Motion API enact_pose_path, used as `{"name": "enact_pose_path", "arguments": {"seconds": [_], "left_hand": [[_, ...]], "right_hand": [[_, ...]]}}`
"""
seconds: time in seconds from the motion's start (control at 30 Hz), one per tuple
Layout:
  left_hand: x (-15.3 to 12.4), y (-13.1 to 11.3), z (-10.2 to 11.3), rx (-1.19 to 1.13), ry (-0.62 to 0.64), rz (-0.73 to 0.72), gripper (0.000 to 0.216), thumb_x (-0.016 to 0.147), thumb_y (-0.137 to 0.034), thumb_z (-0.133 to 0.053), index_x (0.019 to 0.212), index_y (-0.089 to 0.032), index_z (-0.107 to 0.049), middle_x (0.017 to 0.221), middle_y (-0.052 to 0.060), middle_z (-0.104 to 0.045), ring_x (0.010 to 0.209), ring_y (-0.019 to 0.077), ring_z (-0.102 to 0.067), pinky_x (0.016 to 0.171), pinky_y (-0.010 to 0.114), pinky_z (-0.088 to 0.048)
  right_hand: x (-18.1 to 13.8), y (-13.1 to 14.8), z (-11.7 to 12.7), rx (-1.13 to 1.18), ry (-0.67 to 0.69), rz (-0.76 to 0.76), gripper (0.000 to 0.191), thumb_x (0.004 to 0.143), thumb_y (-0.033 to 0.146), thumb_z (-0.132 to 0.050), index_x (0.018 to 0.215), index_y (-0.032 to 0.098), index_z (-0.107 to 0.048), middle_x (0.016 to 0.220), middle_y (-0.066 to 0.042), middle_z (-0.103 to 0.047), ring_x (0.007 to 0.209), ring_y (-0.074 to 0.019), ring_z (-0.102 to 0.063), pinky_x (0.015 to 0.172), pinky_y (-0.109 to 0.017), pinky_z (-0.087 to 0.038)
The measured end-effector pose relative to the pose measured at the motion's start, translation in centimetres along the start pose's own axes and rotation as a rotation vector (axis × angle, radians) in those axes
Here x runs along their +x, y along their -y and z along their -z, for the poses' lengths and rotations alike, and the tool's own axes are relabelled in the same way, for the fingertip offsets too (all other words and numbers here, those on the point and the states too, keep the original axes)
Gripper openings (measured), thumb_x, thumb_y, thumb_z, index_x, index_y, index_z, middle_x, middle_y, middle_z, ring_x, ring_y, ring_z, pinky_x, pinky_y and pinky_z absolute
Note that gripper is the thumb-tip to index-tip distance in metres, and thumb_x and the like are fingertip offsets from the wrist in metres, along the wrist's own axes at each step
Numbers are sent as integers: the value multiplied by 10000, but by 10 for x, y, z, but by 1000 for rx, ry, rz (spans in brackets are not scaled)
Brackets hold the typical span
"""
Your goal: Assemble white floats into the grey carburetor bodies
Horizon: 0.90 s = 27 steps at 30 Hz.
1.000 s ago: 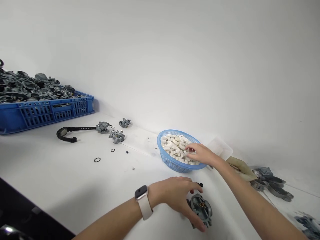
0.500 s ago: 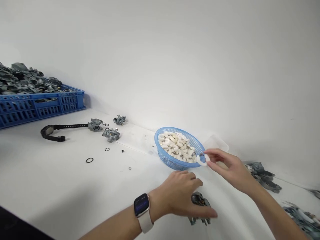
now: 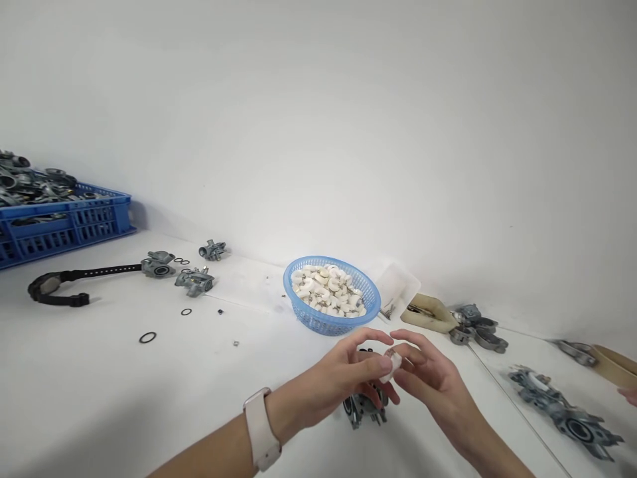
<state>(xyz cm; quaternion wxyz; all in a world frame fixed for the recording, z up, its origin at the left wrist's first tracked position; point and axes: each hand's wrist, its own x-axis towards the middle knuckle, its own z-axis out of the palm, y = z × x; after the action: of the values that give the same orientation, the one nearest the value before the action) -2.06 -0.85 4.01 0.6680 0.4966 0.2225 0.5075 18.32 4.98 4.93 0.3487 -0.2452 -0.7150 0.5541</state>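
1. White piece (image 3: 393,366): held at the fingertips, on the near side of the blue basket (image 3: 323,324), apart from it.
2. Right hand (image 3: 442,385) appeared to pinch the piece between thumb and fingers; so small a part probably suited fingertips better than palm.
3. Left hand (image 3: 338,375) met it with the thumb, index finger raised; could not tell whether its other fingers closed on the piece.
4. Metal casting (image 3: 365,410) sat below the hands, nearer than the basket, presumably for easy reach.
5. Basket held a heap of similar white pieces (image 3: 323,289); its wall likely prevented scattering.
6. Other castings (image 3: 195,283) lay left of the basket.
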Motion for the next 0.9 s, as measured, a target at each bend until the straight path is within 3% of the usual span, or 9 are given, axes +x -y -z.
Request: {"name": "enact_pose_path", "arguments": {"seconds": [0.1,0.2,0.3,0.4,0.53,0.73,0.8,0.9], "left_hand": [[3,4,5,203,-128,9,559,895,-543,-813,1299,-231,-585,920,32,-709,779,171,-684,698,280,-470],[5,8,11,756,-256,-156,512,807,-491,-885,1184,-228,-661,953,34,-736,787,189,-651,698,298,-457],[4,13,14,1400,-235,-364,395,823,-472,-875,1043,-194,-701,912,39,-721,842,232,-646,740,338,-457],[2,21,14,1726,-142,-366,425,880,-562,-820,932,-167,-670,883,45,-692,811,235,-639,712,350,-461],[2,29,12,1795,-103,-282,517,868,-660,-799,903,-171,-637,910,31,-672,803,221,-635,678,338,-458],[6,34,17,1750,-138,-244,544,887,-711,-746,869,-181,-622,911,29,-651,802,209,-622,652,338,-437],[6,35,18,1736,-148,-241,551,881,-721,-744,853,-186,-618,899,30,-647,796,207,-618,648,340,-433],[6,36,16,1739,-156,-214,557,875,-727,-747,852,-185,-620,910,38,-652,810,216,-628,653,335,-434]], "right_hand": [[1,-13,9,-26,-129,34,442,928,467,-774,1318,315,-634,1177,-77,-749,954,-246,-716,848,-388,-607],[2,-21,35,-83,-348,87,464,896,512,-788,1286,288,-673,1192,-108,-739,1112,-295,-671,892,-396,-598],[4,-22,69,-157,-465,85,433,858,530,-815,1207,293,-718,1075,-85,-740,952,-265,-669,775,-364,-598],[2,-22,96,-210,-509,75,375,858,530,-812,1146,301,-740,1007,-58,-729,808,-225,-641,718,-357,-578],[2,-26,111,-315,-536,70,355,856,534,-813,1106,290,-753,975,-52,-730,751,-209,-626,717,-374,-577],[19,-21,107,-499,-473,80,342,888,554,-764,1072,266,-757,893,-54,-724,743,-224,-629,698,-391,-578],[32,-20,108,-593,-421,109,340,910,552,-733,1099,270,-750,932,-55,-741,764,-225,-646,712,-385,-582],[60,-21,115,-904,-227,129,331,968,530,-638,1132,261,-742,1028,-70,-766,870,-247,-683,776,-386,-579]]}}
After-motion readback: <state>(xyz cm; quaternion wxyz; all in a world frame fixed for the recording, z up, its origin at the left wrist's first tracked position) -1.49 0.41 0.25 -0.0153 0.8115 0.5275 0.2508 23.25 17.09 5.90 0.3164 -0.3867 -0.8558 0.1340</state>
